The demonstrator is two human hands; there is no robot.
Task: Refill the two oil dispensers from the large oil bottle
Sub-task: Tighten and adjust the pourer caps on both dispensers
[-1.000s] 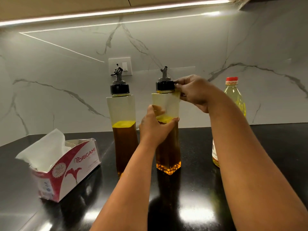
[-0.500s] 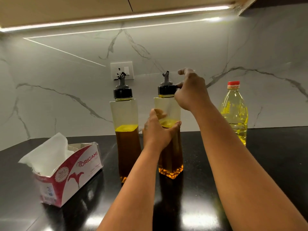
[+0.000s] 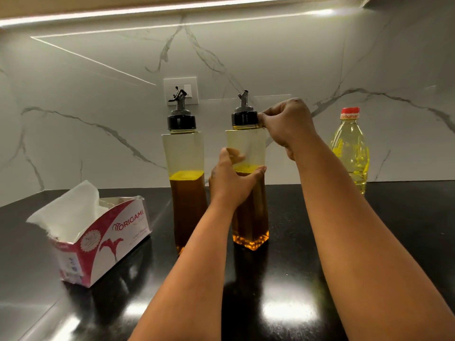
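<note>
Your view takes in a glossy black countertop point(image 3: 307, 279) that mirrors the light strip point(image 3: 172, 9) under the cabinet above; a white, grey-veined marble backsplash point(image 3: 73, 82) rises behind it. At 9 o'clock lies an opened tissue box point(image 3: 103, 239) marked ORIGAMI, white tissue standing out of it. Toward 12 o'clock a wall socket point(image 3: 181, 91) sits on the marble, directly behind the spout of the left dispenser point(image 3: 184, 153), which stands upright and about half full of amber oil. Just beside it stands the right dispenser point(image 3: 248, 230), filled to a similar level. Your left hand point(image 3: 229, 185) wraps its body at the oil line, fingers curled round it. Your right hand point(image 3: 288, 124) pinches its black cap point(image 3: 243, 118) from the side. At 3 o'clock, well apart, the large oil bottle point(image 3: 350, 148) stands against the backsplash, red cap on.
</note>
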